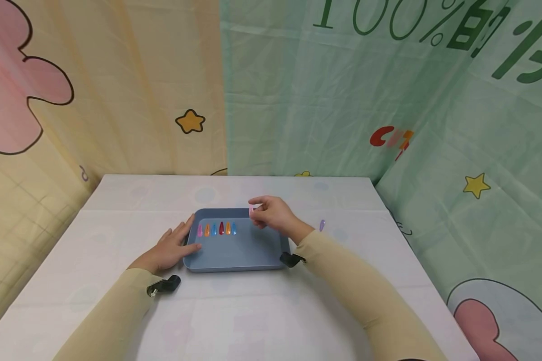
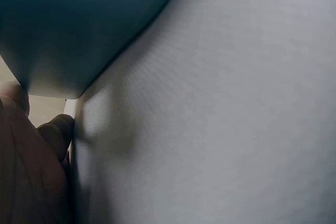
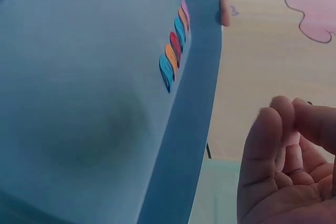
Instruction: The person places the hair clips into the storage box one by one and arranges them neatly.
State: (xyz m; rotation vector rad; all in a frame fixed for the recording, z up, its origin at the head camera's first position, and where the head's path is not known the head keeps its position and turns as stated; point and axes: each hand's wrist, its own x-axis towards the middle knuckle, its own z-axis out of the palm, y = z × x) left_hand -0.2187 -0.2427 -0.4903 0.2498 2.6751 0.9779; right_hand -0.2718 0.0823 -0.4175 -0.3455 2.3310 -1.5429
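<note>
My right hand [image 1: 273,214] is over the far right part of the blue-grey tray [image 1: 239,258], pinching a pink hair clip [image 1: 251,210] between thumb and fingertips. In the right wrist view the fingertips meet, and the clip is mostly hidden. Several snap hair clips [image 1: 221,228] lie side by side in the tray's far left part: pink, orange, blue, red, orange, blue. Against the tray's left rim rests my left hand [image 1: 168,249], fingers extended and thumb reaching over the edge. The left wrist view shows its fingers [image 2: 55,132] beside the tray's outer wall.
A purple hair clip [image 1: 322,225] lies on the white-covered table [image 1: 226,316], to the right of the tray beyond my right wrist. Printed curtains [image 1: 271,115] hang behind the table and along both sides.
</note>
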